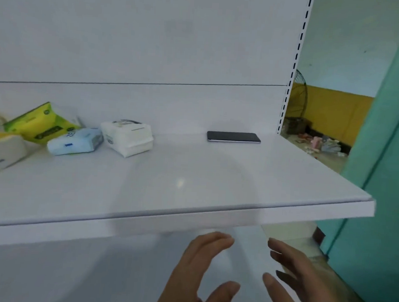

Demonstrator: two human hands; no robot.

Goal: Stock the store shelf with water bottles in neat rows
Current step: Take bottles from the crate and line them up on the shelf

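A white store shelf (191, 192) runs across the view at chest height, its front edge sloping up to the right. No water bottle is in view. My left hand (200, 272) and my right hand (302, 281) are raised below the shelf's front edge at the lower right, palms facing each other a bottle's width apart. The fingers of both are spread and relaxed, and nothing is between them.
A black phone (233, 137) lies flat at the back right of the shelf. Tissue packs lie at the left: a green one (41, 123), a pale blue one (75, 141), a white one (128, 136). A teal panel (384, 162) stands at the right.
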